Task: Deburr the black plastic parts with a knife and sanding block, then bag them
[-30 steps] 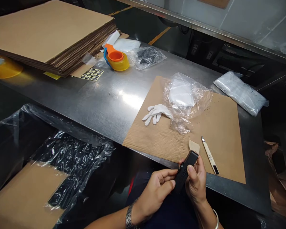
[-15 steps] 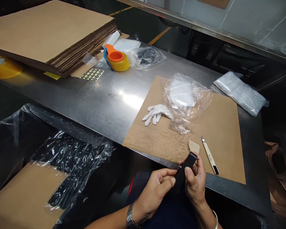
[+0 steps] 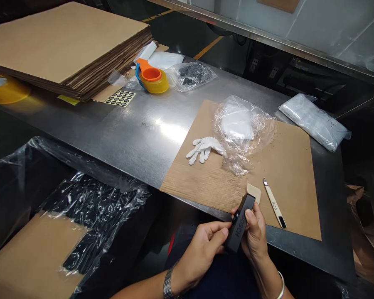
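A long black plastic part marked BOSCH (image 3: 237, 231) is held tilted in front of me, just off the table's near edge. My right hand (image 3: 256, 236) wraps its right side, the thumb pressed on the lettered face. On the left edge, my left hand (image 3: 202, 251) pinches the part between thumb and fingertips. Right behind its top end lies a small tan pad (image 3: 254, 192). To the right, a trimming knife (image 3: 274, 203) with a cream handle labelled A26 rests on a cardboard sheet (image 3: 294, 178). A white glove (image 3: 205, 148) lies on the sheet's left part.
A clear plastic bag (image 3: 262, 124) with white contents sits on the cardboard. Another wrapped packet (image 3: 314, 120) is at right. Tape dispenser (image 3: 152, 79), sticker sheet (image 3: 121, 97) and stacked cardboard (image 3: 65, 37) stand far left. A plastic-lined box (image 3: 102, 207) is below left.
The black plastic part has been turned in my hands, so its BOSCH-lettered face now shows upward. My right thumb has shifted slightly; the things on the table are unmoved.
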`<state>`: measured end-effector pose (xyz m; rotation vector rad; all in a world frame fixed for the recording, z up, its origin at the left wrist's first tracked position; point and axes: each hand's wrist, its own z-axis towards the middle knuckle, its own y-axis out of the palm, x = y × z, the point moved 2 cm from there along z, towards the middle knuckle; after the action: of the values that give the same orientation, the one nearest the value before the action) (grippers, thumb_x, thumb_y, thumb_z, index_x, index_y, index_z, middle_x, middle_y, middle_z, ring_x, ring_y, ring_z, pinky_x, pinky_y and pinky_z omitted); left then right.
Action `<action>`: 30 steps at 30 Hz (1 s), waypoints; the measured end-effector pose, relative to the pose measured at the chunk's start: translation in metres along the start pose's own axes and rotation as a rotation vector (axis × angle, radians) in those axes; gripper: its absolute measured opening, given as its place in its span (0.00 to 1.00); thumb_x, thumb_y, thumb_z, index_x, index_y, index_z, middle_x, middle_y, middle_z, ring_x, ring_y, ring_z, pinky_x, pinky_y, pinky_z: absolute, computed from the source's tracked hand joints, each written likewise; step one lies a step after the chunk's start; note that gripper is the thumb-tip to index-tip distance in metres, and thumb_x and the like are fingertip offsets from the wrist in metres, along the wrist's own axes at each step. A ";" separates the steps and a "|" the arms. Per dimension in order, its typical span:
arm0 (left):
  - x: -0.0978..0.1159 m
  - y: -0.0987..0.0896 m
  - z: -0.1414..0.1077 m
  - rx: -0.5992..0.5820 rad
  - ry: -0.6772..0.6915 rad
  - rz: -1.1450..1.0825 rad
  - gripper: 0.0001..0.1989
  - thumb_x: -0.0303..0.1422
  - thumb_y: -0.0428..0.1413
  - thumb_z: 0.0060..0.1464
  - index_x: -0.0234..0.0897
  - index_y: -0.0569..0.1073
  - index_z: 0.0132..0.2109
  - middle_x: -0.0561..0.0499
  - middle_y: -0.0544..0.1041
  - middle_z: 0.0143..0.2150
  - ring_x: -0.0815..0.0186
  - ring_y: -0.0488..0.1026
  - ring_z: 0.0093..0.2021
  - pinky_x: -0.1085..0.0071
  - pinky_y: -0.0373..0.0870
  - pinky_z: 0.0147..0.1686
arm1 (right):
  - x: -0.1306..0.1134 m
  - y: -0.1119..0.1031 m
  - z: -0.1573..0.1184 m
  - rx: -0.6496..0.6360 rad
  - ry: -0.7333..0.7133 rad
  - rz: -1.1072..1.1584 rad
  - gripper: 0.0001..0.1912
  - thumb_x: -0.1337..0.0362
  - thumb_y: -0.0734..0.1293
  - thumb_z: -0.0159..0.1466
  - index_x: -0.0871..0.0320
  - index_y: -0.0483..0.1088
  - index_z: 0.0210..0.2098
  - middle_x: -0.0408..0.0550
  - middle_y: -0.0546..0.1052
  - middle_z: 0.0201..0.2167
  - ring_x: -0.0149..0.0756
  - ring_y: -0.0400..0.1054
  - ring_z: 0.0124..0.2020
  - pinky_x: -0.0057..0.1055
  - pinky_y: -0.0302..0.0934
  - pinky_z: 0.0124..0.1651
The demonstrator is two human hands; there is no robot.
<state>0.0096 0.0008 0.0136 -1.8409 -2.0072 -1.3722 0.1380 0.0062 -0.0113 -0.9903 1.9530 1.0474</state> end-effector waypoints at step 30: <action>0.005 0.002 0.005 -0.044 -0.002 -0.041 0.16 0.38 0.55 0.52 0.28 0.75 0.41 0.44 0.76 0.30 0.65 0.73 0.31 0.68 0.66 0.34 | 0.000 0.003 0.003 0.033 0.031 -0.039 0.18 0.56 0.69 0.54 0.55 0.63 0.40 0.38 0.70 0.24 0.25 0.62 0.22 0.22 0.57 0.25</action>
<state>0.0124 0.0075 0.0151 -1.8296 -2.0432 -1.4376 0.1365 0.0099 -0.0116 -1.0273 1.9619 0.9809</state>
